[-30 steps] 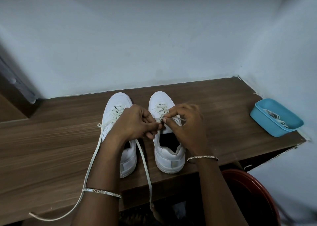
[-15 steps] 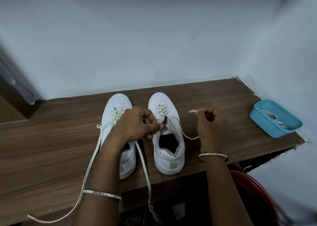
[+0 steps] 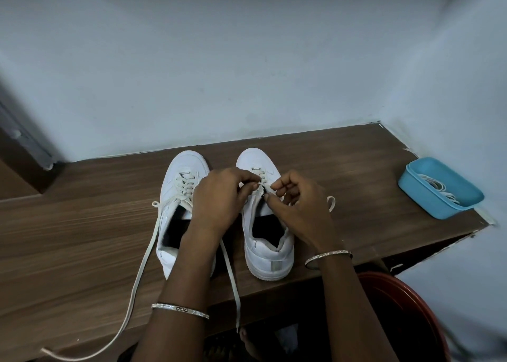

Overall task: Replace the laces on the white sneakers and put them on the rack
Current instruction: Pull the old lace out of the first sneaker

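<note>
Far left, a long lace [image 3: 142, 265] trails from the left sneaker [image 3: 189, 166] across the desk [image 3: 68, 238] and off its front edge. A knee could snag it and drag that shoe down. The left hand [image 3: 219, 197] reaches across, fingers curled, pinching lace at the upper eyelets of the right sneaker [image 3: 255, 158]. Another strand [image 3: 230, 273] hangs over the edge between the shoes, so same snag risk there. The right hand [image 3: 299, 205] pinches at the same spot from the other side, with a lace end [image 3: 332, 201] poking out beyond it. Both sneakers sit side by side mid-desk, toes to the wall. If either pinch slips, I'd guess the tip pops back out. The blue tub [image 3: 411, 186] of spare laces sits near the right corner, so it's easy to knock off.
</note>
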{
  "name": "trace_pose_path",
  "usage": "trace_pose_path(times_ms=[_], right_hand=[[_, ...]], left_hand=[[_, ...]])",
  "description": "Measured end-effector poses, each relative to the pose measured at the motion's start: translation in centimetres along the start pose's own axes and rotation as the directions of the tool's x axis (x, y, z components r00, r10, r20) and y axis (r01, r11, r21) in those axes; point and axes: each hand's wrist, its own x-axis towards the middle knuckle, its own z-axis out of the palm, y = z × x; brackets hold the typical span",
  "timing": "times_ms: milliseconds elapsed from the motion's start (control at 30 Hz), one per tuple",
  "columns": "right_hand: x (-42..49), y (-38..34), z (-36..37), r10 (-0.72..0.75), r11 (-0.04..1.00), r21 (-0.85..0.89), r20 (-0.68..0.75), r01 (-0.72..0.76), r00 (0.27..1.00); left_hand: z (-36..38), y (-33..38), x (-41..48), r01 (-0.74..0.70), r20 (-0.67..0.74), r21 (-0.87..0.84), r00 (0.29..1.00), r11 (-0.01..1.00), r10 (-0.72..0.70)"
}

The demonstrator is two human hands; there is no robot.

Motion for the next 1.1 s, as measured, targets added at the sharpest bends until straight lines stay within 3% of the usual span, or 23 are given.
trace_pose_path(times_ms=[167,367,467,600,733,1100], right_hand=[[-0.1,-0.2,-0.1,0.025,1.000,0.011,-0.052,-0.025,0.998],[0.0,0.0,-0.6,0.075,0.994,0.081,-0.082,-0.068,0.994],[0.0,0.0,-0.6,0.081,0.993,0.089,-0.096,-0.072,0.992],[0.1,0.0,-0.5,0.085,0.992,0.103,-0.093,-0.076,0.992],[0.1,0.1,-0.5,0.083,0.992,0.099,-0.088,-0.074,0.993],[0.3,0.5,-0.3,0.078,0.994,0.082,-0.099,-0.070,0.992]], left_hand=[[0.1,1.1,-0.3,0.000,-0.048,0.132,0.999,0.991,0.007],[0.7,1.3,-0.1,0.237,-0.055,0.130,0.971,0.963,-0.232],[0.5,0.6,-0.1,0.292,-0.076,0.105,0.955,0.951,-0.285],[0.0,0.0,0.2,0.122,-0.156,-0.096,0.978,0.988,-0.136],[0.3,0.4,0.1,-0.045,0.010,-0.213,0.999,0.976,0.048],[0.3,0.7,0.0,0.036,-0.008,0.033,0.999,0.999,-0.036]])
